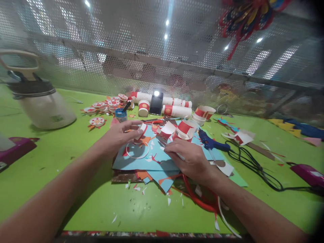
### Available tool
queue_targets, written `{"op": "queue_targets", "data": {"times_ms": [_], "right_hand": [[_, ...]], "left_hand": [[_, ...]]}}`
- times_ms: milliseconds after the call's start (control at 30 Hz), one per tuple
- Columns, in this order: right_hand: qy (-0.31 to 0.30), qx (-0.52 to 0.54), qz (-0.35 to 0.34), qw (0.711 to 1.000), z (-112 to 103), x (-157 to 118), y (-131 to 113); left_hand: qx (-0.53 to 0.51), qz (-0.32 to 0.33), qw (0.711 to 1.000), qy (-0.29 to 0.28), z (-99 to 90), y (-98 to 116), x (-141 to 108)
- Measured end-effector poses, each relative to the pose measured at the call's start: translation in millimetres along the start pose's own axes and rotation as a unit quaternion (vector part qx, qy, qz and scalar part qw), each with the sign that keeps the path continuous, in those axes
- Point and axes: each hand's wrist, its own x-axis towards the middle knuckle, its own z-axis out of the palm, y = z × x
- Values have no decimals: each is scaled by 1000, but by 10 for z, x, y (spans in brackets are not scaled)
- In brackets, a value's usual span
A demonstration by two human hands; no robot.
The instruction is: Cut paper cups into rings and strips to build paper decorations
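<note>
Between the fingertips and thumb of my left hand [124, 135] is a small red-and-white paper piece [141, 131], held over blue paper sheets [146, 162]. A thin white ring [137, 156] lies below it on the blue paper. My right hand [189, 157] is closed around something I cannot make out clearly; metal blades seem to show at its fingertips. Just beyond that hand stands a cut red-and-white paper cup [184, 130]. Scraps of red, orange and white paper lie about both hands. Red scissor-like handles [198, 199] are partly hidden below my right wrist.
A blue glue gun [212, 141] with a black cable lies right. Behind are a phone [156, 103], stacked paper cups [177, 111], a blue jar [120, 114] and decorated discs [111, 103]. A large pump bottle [40, 101] stands left on the green table [88, 202].
</note>
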Motion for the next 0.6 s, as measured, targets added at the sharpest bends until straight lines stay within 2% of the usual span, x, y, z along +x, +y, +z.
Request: {"op": "queue_targets", "data": {"times_ms": [133, 400, 600], "right_hand": [[-7, 0, -19, 1000, 15, -1, -3], [-63, -36, 23, 997, 22, 7, 39], [-127, -68, 54, 988, 65, -29, 58]], "left_hand": [[5, 12, 1000, 28, 19, 56, -43], [-69, 31, 993, 88, -7, 127, -48], [-142, 30, 987, 67, -26, 61, -15]]}}
